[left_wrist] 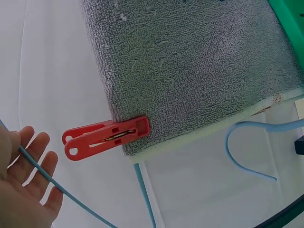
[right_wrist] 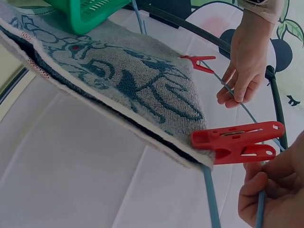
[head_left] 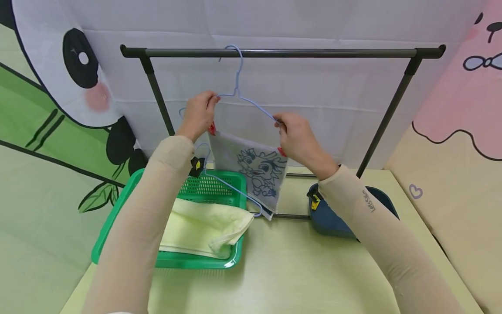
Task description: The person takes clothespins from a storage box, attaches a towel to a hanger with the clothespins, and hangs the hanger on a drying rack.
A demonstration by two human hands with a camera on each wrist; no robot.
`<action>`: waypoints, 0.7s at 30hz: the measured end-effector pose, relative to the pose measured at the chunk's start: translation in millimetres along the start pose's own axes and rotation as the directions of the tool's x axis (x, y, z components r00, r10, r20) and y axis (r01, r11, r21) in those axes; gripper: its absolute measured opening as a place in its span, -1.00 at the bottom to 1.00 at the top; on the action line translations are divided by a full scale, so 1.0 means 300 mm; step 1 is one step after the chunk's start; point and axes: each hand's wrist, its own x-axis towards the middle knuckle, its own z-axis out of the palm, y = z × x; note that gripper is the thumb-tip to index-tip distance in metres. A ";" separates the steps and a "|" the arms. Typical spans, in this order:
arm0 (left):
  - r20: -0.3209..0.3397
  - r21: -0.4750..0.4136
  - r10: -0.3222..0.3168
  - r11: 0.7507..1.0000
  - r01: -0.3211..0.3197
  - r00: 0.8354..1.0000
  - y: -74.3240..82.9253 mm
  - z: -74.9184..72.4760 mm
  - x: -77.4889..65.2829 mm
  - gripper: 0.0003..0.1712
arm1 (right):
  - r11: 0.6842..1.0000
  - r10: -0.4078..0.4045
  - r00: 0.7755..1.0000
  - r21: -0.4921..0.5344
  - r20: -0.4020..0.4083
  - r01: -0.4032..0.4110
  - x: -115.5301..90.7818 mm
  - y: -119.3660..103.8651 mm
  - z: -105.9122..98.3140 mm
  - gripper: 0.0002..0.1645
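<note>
A light-blue clothes hanger [head_left: 255,104] has its hook over the black bar. My left hand [head_left: 198,113] holds the hanger's left shoulder, the wire crossing between thumb and fingers. With curled fingers my right hand [head_left: 300,137] grips its right end. Below hangs a folded grey towel [head_left: 227,150] with a blue cartoon creature printed on it. Two red clothespins clip its top corners to the hanger. One clothespin [left_wrist: 137,127] sits near my left fingers; the other clothespin [right_wrist: 204,138] is right beside my right fingers.
The black rack bar [head_left: 329,53] spans the back of the table [head_left: 290,266]. A green basket [head_left: 200,263] at left holds a pale yellow towel [head_left: 196,222], with another blue hanger [head_left: 227,185] over it. Behind my right forearm stands a dark blue bin [head_left: 329,220].
</note>
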 end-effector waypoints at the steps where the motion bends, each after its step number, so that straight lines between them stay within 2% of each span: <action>1: -0.004 0.001 0.005 1.000 -0.005 1.000 -0.005 -0.002 0.001 -0.64 | 1.000 -0.006 1.000 0.001 -0.003 0.006 0.002 -0.001 0.004 -0.65; 14: -0.004 0.029 0.019 0.999 -0.019 1.000 -0.039 -0.024 0.002 -0.62 | 1.000 -0.009 1.000 0.010 0.004 0.009 0.021 -0.025 0.044 -0.65; 21: 0.042 0.057 -0.035 0.998 0.032 0.999 -0.043 -0.038 -0.007 -0.54 | 1.000 -0.012 1.000 0.002 0.029 0.012 0.029 -0.034 0.058 -0.65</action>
